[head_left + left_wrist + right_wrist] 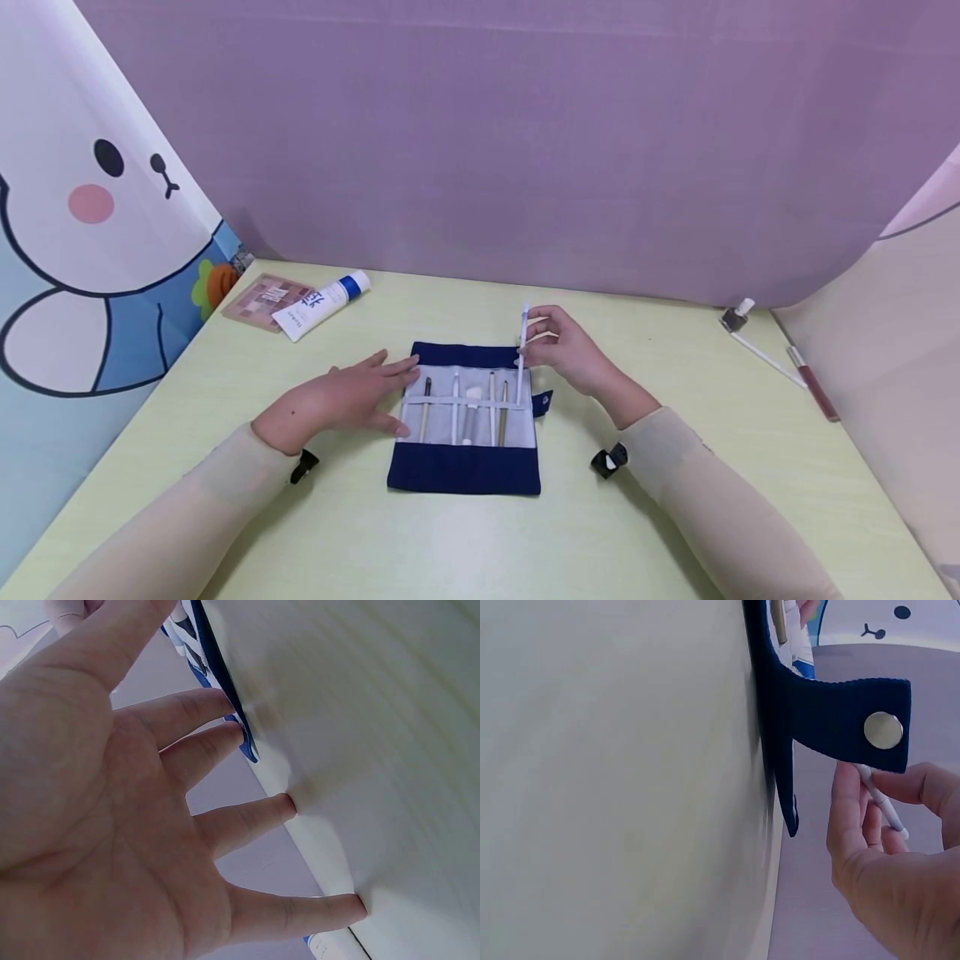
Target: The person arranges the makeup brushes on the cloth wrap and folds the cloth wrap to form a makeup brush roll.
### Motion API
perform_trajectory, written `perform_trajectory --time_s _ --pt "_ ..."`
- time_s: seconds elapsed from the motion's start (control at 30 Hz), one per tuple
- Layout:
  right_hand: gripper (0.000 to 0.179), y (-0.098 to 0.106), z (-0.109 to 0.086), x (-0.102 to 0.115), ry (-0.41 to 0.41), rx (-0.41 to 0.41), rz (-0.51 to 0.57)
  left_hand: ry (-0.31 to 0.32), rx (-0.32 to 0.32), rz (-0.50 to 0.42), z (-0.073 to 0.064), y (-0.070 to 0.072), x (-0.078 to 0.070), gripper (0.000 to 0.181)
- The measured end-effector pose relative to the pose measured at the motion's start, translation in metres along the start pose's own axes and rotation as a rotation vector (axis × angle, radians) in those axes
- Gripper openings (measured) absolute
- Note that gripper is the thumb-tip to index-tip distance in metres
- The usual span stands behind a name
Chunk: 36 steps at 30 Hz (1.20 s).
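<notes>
A navy fabric roll-up case [463, 471] lies unfolded on the table, its pale grey lining crossed by an elastic band. Several slender sticks are tucked under the band, among them a brown one [503, 414] and a wider white one [472, 417]. My left hand [348, 398] rests with spread fingers at the case's left edge, two fingertips touching it in the left wrist view. At the right side, my right hand [564, 350] pinches a thin white stick [523, 337] between thumb and fingers. Its lower end is at the band's right end.
A snap strap [883, 729] sticks out from the case's right side. At back left, a white tube [318, 308] overlaps a pink palette [264, 302]. Far right are a small dark bottle [735, 317], a white stick [768, 360] and a red tube [816, 387].
</notes>
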State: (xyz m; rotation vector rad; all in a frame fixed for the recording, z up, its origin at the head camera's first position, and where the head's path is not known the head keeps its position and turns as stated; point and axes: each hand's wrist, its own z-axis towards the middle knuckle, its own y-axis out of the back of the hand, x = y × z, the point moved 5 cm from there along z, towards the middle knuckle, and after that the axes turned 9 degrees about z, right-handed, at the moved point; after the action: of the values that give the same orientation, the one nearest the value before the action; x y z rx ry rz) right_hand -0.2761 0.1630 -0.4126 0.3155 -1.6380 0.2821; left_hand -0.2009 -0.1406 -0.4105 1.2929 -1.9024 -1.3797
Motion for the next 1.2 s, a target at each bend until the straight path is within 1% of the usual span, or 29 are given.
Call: perform_trajectory --time_s 0.13,0.27,0.4,0.57,0.63,0.73,0.83,0.93,1.07,1.2 --pt "0.061 0.001 0.001 0.001 0.005 -0.023 -0.003 -0.004 -0.004 0.003 -0.001 0.000 0.000 0.095" --pt "0.061 0.001 0.002 -0.001 -0.025 -0.020 -0.010 -0.005 -0.007 0.009 -0.001 0.000 0.000 0.094" --pt "0.063 -0.001 0.001 -0.005 -0.062 0.011 -0.028 0.002 0.000 0.006 0.000 0.000 0.000 0.094" --pt "0.077 -0.003 -0.001 -0.008 -0.098 0.058 -0.062 0.004 0.000 0.009 -0.001 0.001 -0.001 0.094" --pt "0.081 -0.004 -0.002 -0.008 -0.105 0.078 -0.082 0.003 -0.002 0.008 -0.001 0.001 -0.001 0.094" --pt "0.080 -0.006 -0.004 -0.007 -0.104 0.105 -0.110 0.000 0.001 0.004 -0.001 0.001 -0.001 0.094" --pt "0.076 -0.006 -0.006 -0.005 -0.090 0.120 -0.159 -0.004 0.001 0.001 -0.001 0.001 -0.001 0.094" --pt "0.073 -0.005 -0.007 -0.004 -0.085 0.124 -0.230 -0.006 -0.001 0.000 -0.001 0.001 -0.001 0.093" --pt "0.071 -0.004 -0.008 -0.005 -0.117 0.139 -0.307 -0.008 -0.004 0.001 -0.001 0.001 -0.001 0.093" --pt "0.069 -0.005 -0.009 -0.006 -0.139 0.164 -0.348 -0.007 -0.005 0.003 -0.001 0.001 -0.001 0.094"
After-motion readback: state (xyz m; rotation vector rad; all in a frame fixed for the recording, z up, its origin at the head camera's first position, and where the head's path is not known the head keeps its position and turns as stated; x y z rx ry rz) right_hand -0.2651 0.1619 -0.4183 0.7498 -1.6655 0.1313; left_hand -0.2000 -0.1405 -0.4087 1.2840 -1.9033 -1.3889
